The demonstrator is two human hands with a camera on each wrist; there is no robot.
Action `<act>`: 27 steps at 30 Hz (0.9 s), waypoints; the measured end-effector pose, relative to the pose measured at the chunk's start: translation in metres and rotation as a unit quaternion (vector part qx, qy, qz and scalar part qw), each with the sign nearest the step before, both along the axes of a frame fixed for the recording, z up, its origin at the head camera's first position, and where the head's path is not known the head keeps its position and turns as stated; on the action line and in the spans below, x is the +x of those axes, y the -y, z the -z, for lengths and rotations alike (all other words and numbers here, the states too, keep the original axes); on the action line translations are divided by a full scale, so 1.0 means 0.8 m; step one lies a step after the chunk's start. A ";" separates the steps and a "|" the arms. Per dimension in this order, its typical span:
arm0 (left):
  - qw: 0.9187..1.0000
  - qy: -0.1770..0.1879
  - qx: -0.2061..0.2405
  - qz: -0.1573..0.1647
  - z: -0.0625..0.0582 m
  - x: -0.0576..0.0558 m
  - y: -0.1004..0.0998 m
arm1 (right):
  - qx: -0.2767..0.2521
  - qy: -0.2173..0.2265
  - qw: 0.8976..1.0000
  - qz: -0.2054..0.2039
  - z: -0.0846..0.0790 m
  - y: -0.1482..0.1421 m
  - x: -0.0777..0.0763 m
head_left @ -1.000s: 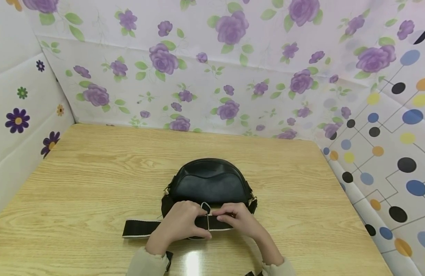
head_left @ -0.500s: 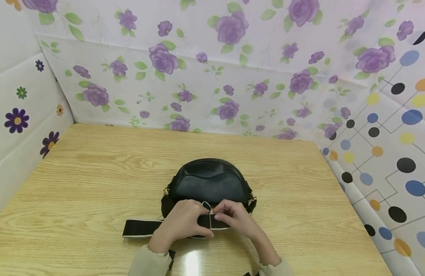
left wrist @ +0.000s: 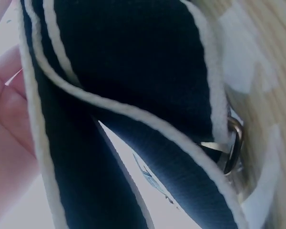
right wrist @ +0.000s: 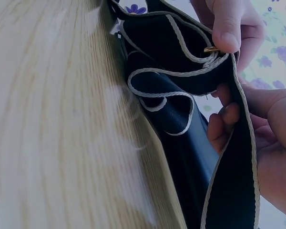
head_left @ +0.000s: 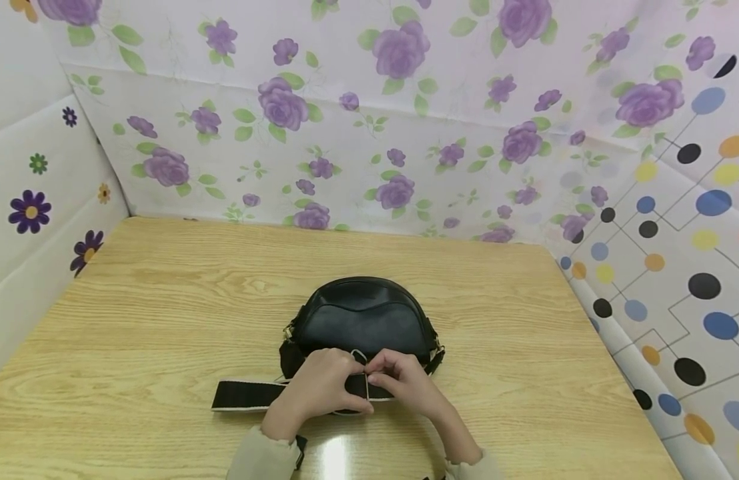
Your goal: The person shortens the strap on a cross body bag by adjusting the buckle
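A black half-moon handbag (head_left: 363, 327) lies on the wooden table. Its black strap with white edging (head_left: 243, 395) loops in front of it. My left hand (head_left: 321, 387) grips the strap at a thin metal slider buckle (head_left: 366, 388), its thumb beside the buckle. Just right of the buckle, my right hand (head_left: 405, 381) pinches the strap between thumb and fingers. The right wrist view shows the strap (right wrist: 233, 157) passing through the right hand (right wrist: 276, 129), with the left thumb at the buckle (right wrist: 212, 49). Folded strap (left wrist: 138, 62) fills most of the left wrist view.
A metal ring (left wrist: 234, 145) shows beside the strap in the left wrist view. Gold-coloured clasps (head_left: 288, 331) join the strap to the bag's sides. A dark strap piece (head_left: 300, 450) lies by the left sleeve. Floral sheets (head_left: 345, 133) surround the wooden table (head_left: 165, 300).
My right hand has edged left, closer to the buckle and the left hand. The left hand has shifted slightly right with the buckle. The bag has barely moved.
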State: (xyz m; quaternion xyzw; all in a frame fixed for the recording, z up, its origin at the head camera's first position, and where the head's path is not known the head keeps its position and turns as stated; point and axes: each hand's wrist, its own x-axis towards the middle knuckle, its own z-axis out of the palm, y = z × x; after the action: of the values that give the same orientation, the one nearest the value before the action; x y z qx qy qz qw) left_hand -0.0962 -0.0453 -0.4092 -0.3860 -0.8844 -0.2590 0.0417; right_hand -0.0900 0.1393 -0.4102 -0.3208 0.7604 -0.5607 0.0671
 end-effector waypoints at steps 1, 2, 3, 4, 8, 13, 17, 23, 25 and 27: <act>1.000 -0.002 0.000 0.001 0.000 0.000 0.000 | -0.001 0.001 1.000 -0.001 0.001 0.000 0.000; 1.000 -0.003 -0.001 0.001 0.000 0.000 0.000 | -0.001 0.001 1.000 -0.002 0.002 -0.001 -0.001; 1.000 -0.006 -0.003 0.001 0.000 0.000 0.000 | 0.002 0.000 1.000 -0.002 0.006 -0.002 -0.002; 1.000 -0.008 -0.005 0.001 -0.001 0.000 0.000 | 0.006 -0.001 1.000 -0.004 0.009 -0.004 -0.004; 1.000 -0.018 -0.013 0.000 -0.001 0.001 0.001 | 0.042 0.003 0.999 -0.004 0.023 -0.014 -0.010; 0.999 -0.031 -0.019 -0.005 -0.002 0.001 0.002 | 0.093 0.026 0.995 -0.009 0.026 -0.028 -0.015; 0.999 -0.037 -0.024 -0.005 -0.003 0.001 0.003 | 0.119 0.043 0.992 -0.011 0.026 -0.039 -0.019; 0.999 -0.034 -0.026 -0.004 -0.005 0.001 0.003 | 0.153 0.047 0.987 -0.011 0.023 -0.049 -0.023; 0.999 -0.034 -0.027 -0.004 -0.005 0.001 0.003 | 0.164 0.056 0.985 -0.015 0.021 -0.050 -0.024; 0.999 -0.035 -0.027 -0.003 -0.005 0.001 0.003 | 0.176 0.062 0.982 -0.021 0.020 -0.052 -0.025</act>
State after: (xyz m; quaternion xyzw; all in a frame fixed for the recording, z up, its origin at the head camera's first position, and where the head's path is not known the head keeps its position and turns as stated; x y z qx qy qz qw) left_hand -0.0953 -0.0480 -0.4050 -0.3932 -0.8901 -0.2216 0.0628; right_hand -0.1101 0.1807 -0.4258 -0.2850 0.8345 -0.4354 0.1810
